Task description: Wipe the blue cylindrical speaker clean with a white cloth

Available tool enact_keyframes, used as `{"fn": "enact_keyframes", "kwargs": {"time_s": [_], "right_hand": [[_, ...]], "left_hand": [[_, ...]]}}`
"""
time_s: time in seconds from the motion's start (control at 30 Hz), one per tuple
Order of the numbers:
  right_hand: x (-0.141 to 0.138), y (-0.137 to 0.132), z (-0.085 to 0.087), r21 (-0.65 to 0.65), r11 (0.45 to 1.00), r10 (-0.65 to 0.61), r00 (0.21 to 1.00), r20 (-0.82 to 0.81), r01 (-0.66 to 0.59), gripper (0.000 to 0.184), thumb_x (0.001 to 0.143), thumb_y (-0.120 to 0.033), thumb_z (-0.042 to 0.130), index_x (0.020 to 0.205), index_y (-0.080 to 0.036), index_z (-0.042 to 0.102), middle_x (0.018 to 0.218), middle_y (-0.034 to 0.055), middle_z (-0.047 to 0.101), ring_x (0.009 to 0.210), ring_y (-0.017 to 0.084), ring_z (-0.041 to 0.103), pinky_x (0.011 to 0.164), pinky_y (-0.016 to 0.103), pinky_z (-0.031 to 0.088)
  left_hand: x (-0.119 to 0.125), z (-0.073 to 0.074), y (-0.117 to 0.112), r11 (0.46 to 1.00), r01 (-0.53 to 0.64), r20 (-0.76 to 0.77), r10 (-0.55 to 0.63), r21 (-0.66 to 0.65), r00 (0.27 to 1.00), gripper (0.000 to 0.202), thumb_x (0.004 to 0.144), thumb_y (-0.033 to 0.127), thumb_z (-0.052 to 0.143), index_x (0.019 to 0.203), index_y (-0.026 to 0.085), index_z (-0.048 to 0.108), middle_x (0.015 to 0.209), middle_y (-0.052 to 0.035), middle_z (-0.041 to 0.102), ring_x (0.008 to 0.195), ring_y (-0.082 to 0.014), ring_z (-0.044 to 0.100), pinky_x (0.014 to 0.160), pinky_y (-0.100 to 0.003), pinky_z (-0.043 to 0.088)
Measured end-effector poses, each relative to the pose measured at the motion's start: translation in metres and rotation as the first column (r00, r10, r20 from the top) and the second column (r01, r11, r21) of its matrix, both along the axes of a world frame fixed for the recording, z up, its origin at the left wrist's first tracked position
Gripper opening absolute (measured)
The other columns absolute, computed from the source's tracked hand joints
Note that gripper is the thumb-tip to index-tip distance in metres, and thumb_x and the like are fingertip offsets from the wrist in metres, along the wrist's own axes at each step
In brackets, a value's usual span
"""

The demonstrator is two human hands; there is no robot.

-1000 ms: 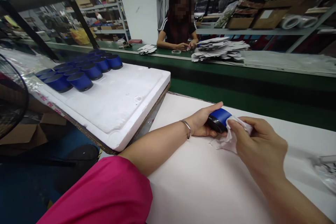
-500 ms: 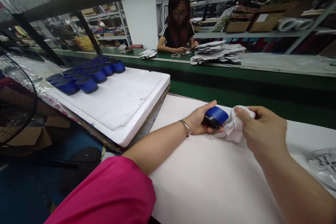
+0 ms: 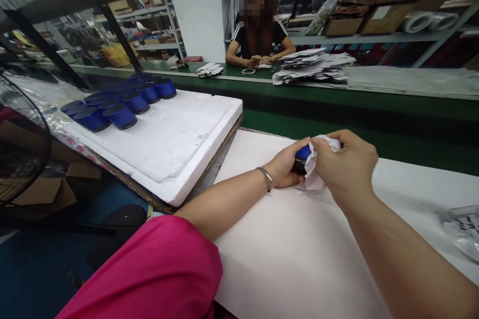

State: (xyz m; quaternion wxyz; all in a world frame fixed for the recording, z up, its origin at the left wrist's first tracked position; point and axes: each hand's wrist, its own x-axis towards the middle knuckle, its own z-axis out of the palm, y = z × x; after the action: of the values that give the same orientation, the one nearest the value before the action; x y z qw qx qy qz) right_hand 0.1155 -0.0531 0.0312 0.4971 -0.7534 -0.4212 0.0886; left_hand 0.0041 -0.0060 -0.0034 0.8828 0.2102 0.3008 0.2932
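Observation:
A short blue cylinder with a black end (image 3: 301,158) rests in my left hand (image 3: 283,165), whose fingers curl around it just above the white work surface (image 3: 277,239). My right hand (image 3: 346,162) pinches a crumpled white cloth (image 3: 316,167) and presses it against the cylinder's right side, hiding much of it. Whether the cloth is fabric or paper I cannot tell. To the left, several similar blue cylinders (image 3: 120,115) stand in rows on a white foam board (image 3: 179,134).
Beyond the surface runs a green bench (image 3: 258,114), where a person (image 3: 258,35) sits handling something small and white. Stacked white card pieces (image 3: 314,66) lie beside them. A clear plastic bag (image 3: 462,229) is at the right; a fan guard (image 3: 28,144) stands at the left.
My right hand has moved left with the cloth, bringing it over the cylinder's side. My left hand keeps its hold in nearly the same place. The view has shifted slightly.

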Motion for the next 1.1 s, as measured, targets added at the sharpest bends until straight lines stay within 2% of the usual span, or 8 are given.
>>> {"fn": "enact_keyframes", "kwargs": {"time_s": [0.2,0.3,0.4,0.53,0.73,0.9,1.0,1.1], "right_hand": [[0.025,-0.028,-0.002,-0.032,0.997,-0.080,0.990,-0.117,0.077,0.044,0.058,-0.061,0.072,0.084,-0.025,0.070,0.083,0.0111,0.069,0.071,0.030,0.059,0.064,0.046,0.048],[0.020,-0.046,-0.015,-0.021,1.000,-0.016,0.997,-0.080,0.014,0.056,0.057,-0.073,0.071,0.087,-0.026,0.072,0.084,0.0100,0.071,0.073,0.030,0.060,0.065,0.045,0.048],[0.007,-0.047,-0.023,-0.006,1.000,0.006,1.000,0.000,-0.006,0.049,0.063,-0.073,0.064,0.085,-0.028,0.066,0.085,0.0090,0.068,0.077,0.031,0.059,0.070,0.046,0.049],[-0.004,-0.026,-0.020,0.021,1.000,-0.013,0.996,0.087,0.011,0.034,0.071,-0.062,0.059,0.084,-0.031,0.055,0.081,0.0062,0.060,0.080,0.032,0.058,0.079,0.047,0.049],[0.007,0.004,-0.010,0.022,0.999,-0.033,0.996,0.079,0.031,0.023,0.070,-0.048,0.065,0.080,-0.030,0.054,0.085,0.0072,0.064,0.088,0.033,0.062,0.087,0.048,0.050],[0.026,-0.023,-0.015,0.018,0.998,-0.059,0.997,-0.048,0.060,0.035,0.068,-0.060,0.066,0.085,-0.029,0.062,0.086,0.0121,0.069,0.077,0.034,0.064,0.070,0.048,0.053],[0.020,-0.045,-0.023,0.021,1.000,0.007,0.998,-0.058,-0.006,0.048,0.065,-0.071,0.069,0.086,-0.029,0.065,0.082,0.0097,0.069,0.070,0.031,0.062,0.063,0.045,0.052],[0.005,-0.049,-0.026,-0.006,0.999,0.043,0.999,-0.022,-0.044,0.042,0.068,-0.068,0.068,0.083,-0.030,0.062,0.075,0.0053,0.063,0.066,0.029,0.057,0.065,0.044,0.051]], "left_hand": [[-0.004,0.003,0.006,0.965,0.250,-0.081,-0.243,0.077,0.967,0.060,0.119,0.060,0.052,0.084,0.015,0.068,0.073,-0.0097,0.065,0.060,-0.0216,0.068,0.039,-0.023,0.034],[-0.003,0.004,0.004,0.974,0.206,-0.075,-0.200,0.094,0.977,0.056,0.120,0.055,0.056,0.080,0.016,0.065,0.071,-0.0055,0.061,0.055,-0.0165,0.060,0.039,-0.022,0.034],[0.000,0.004,0.000,0.983,0.145,-0.071,-0.137,0.113,0.988,0.058,0.115,0.058,0.066,0.073,0.019,0.059,0.065,-0.0007,0.054,0.051,-0.0129,0.050,0.040,-0.021,0.034],[0.002,0.003,-0.002,0.986,0.122,-0.070,-0.114,0.112,0.991,0.053,0.113,0.057,0.069,0.077,0.019,0.062,0.067,-0.0009,0.058,0.051,-0.0130,0.052,0.039,-0.020,0.033],[-0.001,0.004,0.002,0.984,0.124,-0.066,-0.116,0.124,0.991,0.056,0.121,0.055,0.050,0.083,0.017,0.065,0.069,-0.0044,0.063,0.052,-0.0168,0.061,0.039,-0.022,0.032],[-0.004,0.005,0.004,0.963,0.241,-0.104,-0.229,0.122,0.968,0.061,0.123,0.054,0.043,0.088,0.012,0.070,0.075,-0.0125,0.070,0.058,-0.0221,0.070,0.038,-0.023,0.032],[-0.001,0.003,0.003,0.971,0.204,-0.075,-0.196,0.123,0.978,0.058,0.121,0.053,0.050,0.080,0.015,0.066,0.070,-0.0082,0.065,0.054,-0.0184,0.063,0.037,-0.023,0.032],[0.001,0.001,0.000,0.993,0.098,-0.038,-0.096,0.061,0.995,0.053,0.115,0.049,0.064,0.072,0.019,0.060,0.061,-0.0015,0.053,0.047,-0.0148,0.049,0.036,-0.023,0.030]]}}
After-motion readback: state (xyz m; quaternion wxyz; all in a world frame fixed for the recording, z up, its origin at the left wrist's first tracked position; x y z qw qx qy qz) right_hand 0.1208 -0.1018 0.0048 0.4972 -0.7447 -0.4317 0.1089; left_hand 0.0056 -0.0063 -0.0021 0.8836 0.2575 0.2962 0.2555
